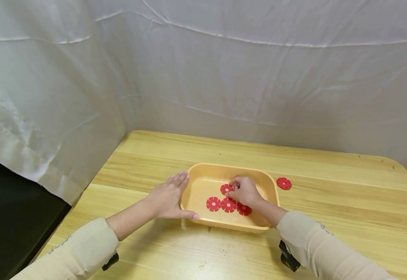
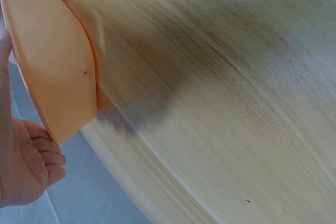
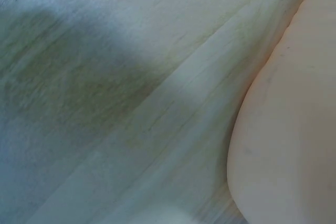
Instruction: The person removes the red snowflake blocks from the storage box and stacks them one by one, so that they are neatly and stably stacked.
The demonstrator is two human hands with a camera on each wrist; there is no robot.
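An orange plastic tray [image 1: 270,182] sits on the wooden table [image 1: 329,233]. Inside it lie three red flower-shaped discs [image 1: 213,203] in a row. My right hand [image 1: 243,190] is inside the tray and pinches another red disc [image 1: 225,188] just above its floor. My left hand [image 1: 168,198] rests flat against the tray's left wall, thumb along the near rim. The left wrist view shows the tray's outer wall [image 2: 52,72] and my left hand's fingers [image 2: 37,166] beside it. The right wrist view shows only the tray's outer wall [image 3: 294,129] and table.
One more red disc [image 1: 284,183] lies on the table just right of the tray. White cloth [image 1: 224,70] hangs behind and to the left of the table. The table's left edge [image 1: 74,210] drops to a dark floor.
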